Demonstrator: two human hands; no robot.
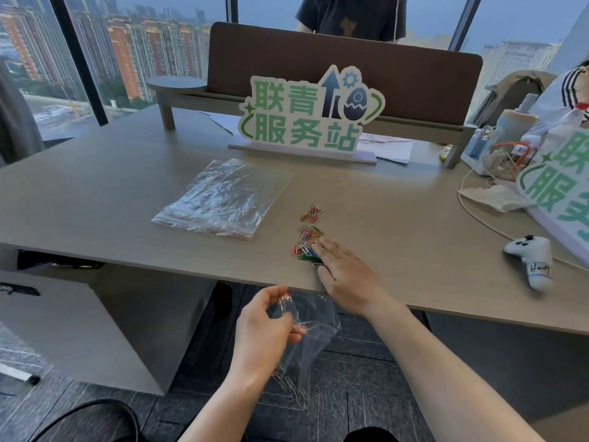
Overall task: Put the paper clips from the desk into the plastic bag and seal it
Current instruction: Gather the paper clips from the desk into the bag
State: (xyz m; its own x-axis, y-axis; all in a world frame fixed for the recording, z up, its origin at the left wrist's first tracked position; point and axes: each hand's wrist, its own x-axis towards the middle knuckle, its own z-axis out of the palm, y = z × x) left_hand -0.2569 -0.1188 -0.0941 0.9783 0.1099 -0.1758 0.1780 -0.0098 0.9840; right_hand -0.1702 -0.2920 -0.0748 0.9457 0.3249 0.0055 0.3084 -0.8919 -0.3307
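Coloured paper clips (306, 238) lie in a loose pile on the desk (127, 218) near its front edge, with a smaller cluster (312, 212) just beyond. My right hand (345, 275) lies flat on the desk, fingers spread, its fingertips touching the near side of the pile. Below the desk edge my left hand (266, 330) pinches the mouth of a clear plastic bag (310, 342), which hangs open. Several clips (293, 389) sit in the bag's bottom.
A stack of spare clear bags (223, 197) lies left of the pile. A green-lettered sign (306, 118) stands behind. A white toy (530, 258), a cable and clutter sit at the right. A person stands beyond the brown divider (414, 78).
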